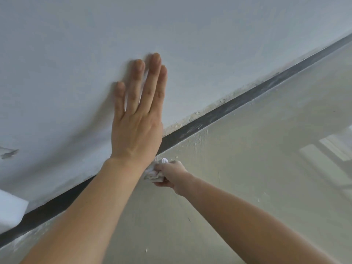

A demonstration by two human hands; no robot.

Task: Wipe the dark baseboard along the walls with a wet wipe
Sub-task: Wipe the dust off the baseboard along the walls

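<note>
Two bare forearms reach up from the bottom edge of the view, the left one crossing in front of the dark baseboard (219, 115). Flat against the pale grey wall (76, 54), the left hand (136, 128) lies open with its fingers straight and close together, pointing up the wall; it holds nothing. Lower and farther to the right, the right hand (171, 174) is curled tight around a crumpled white wet wipe (153, 173), which bulges out between the fingers toward the wall. Whether the wipe is touching the baseboard cannot be told, because the left wrist hides the spot where they would meet; it sits at least just beside it, low against the floor (247, 168).

As a narrow band, the baseboard runs with its long axis on a diagonal, from the lower left corner up to the upper right edge, between wall and glossy cream floor. Chalky smears show on its upper-right stretch, and chipped, flaking paint lines the wall just above it. Pale flecks dot the floor near the wipe. A white block (11, 208) sits at the left edge, against the wall.
</note>
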